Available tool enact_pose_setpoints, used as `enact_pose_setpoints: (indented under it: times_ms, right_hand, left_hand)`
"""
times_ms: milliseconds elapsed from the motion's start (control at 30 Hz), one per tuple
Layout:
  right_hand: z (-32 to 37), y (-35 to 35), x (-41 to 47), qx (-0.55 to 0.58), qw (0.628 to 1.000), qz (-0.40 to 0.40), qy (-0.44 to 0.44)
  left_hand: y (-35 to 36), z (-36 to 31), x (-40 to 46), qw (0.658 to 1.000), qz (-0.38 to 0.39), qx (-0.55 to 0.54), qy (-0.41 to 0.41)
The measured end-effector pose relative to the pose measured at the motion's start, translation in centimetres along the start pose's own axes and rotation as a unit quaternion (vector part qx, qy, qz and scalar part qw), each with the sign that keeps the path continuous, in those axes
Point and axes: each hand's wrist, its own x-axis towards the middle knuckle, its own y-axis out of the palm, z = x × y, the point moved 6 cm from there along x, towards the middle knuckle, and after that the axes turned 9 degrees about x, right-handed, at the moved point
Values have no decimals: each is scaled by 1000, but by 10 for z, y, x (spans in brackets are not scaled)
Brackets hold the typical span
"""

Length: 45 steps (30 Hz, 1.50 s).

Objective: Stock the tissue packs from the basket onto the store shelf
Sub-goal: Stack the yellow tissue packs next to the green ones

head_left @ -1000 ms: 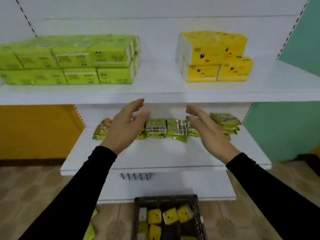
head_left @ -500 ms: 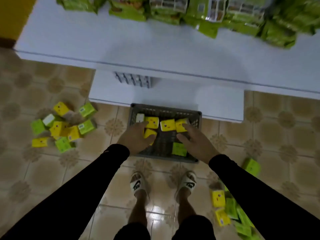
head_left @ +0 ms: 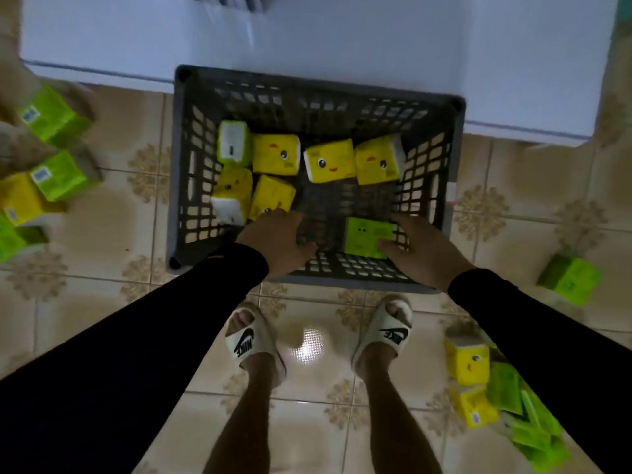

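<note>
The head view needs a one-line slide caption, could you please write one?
Both hands reach into the grey basket: left hand by yellow tissue packs, right hand touching the green pack.

We reach both arms forward and down in black sleeves, wrists bare. Our left hand [head_left: 278, 242] is palm-down with fingers spread loosely, its grip closed on nothing. Our right hand [head_left: 419, 249] is likewise open, thumb angled inward toward the left.

Dark slotted basket [head_left: 191, 159] on floor, six yellow packs [head_left: 330, 165] jumbled inside, one green pack [head_left: 364, 236] seemingly flat
</note>
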Motion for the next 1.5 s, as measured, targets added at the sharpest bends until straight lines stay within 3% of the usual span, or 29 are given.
enact_pose_setpoints:
  times_ms: [133,233,433,633,767,833,1033,1267,1500]
  right_hand:
    - [-24,38,77,-8,1000,-5,-5]
    - [-41,55,127,-5,1000,-30,-4]
    - [-30,49,195,47,989,-126,-54]
    - [-14,48,254,137,969,-199,-60]
    - [-15,55,273,200,950,-232,-51]
    - [-15,51,271,238,941,-239,-33]
    - [11,31,190,304,928,-217,-10]
    - [99,-49,17,413,879,-238,-29]
    - [215,-176,-185,544,805,-212,-107]
  left_hand:
    - [47,-3,74,999,40,5,20]
    - [75,-2,127,999,17,-7,31]
    - [71,24,184,988,-62,-138,-17]
    - [78,48,240,917,-116,-364,-119]
    - [83,34,254,836,-114,-523,-118]
    - [79,33,249,822,-112,-544,-125]
    - [32,29,172,855,-117,-490,-123]
    - [-113,-9,-4,896,-187,-396,-65]
    - [-308,-86,-214,860,-290,-417,52]
